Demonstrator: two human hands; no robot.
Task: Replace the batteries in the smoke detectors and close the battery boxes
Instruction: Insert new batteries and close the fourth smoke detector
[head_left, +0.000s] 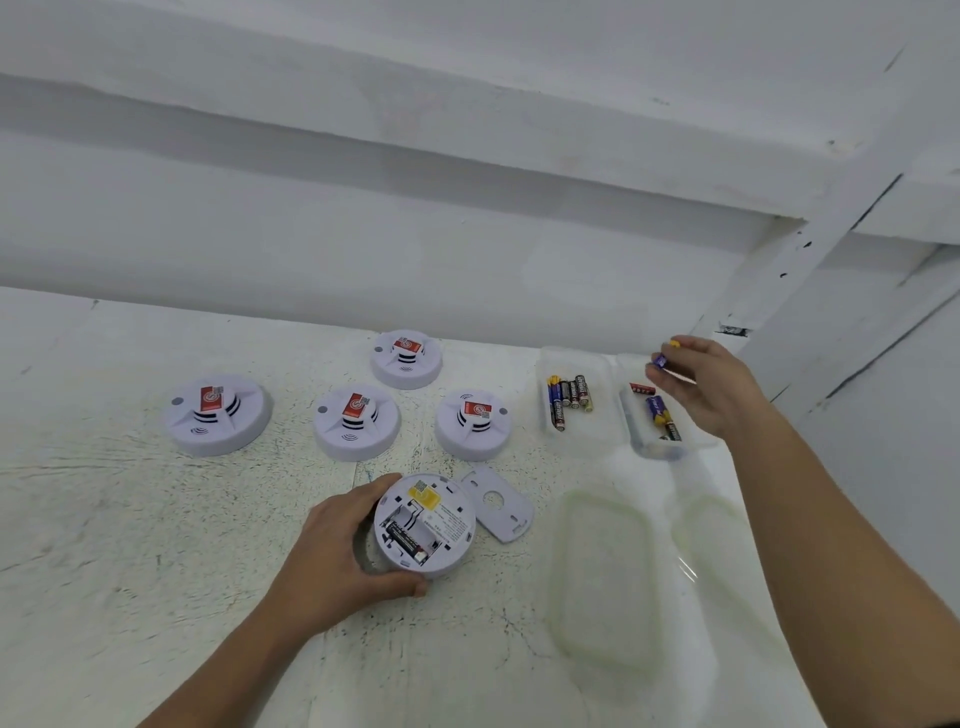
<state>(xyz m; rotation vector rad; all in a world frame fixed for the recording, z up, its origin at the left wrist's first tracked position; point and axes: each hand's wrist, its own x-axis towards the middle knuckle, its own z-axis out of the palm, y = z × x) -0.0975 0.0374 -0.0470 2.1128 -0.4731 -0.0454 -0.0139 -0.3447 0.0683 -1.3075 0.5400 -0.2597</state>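
My left hand (340, 551) grips a white smoke detector (431, 525) lying upside down on the table, its battery bay uncovered with one black battery (404, 540) inside. Its white back cover (501, 503) lies just to its right. My right hand (701, 387) hovers above the right clear battery box (636, 415) and pinches a blue and yellow battery (665, 354). The left clear box (576, 358) holds several batteries (569, 395). Several more smoke detectors (218, 413) stand face up behind, another detector (356, 422) among them.
Two clear box lids (597, 577) lie at the front right of the table, one lid (711, 540) partly under my right forearm. A white wall and a white post stand close behind the table.
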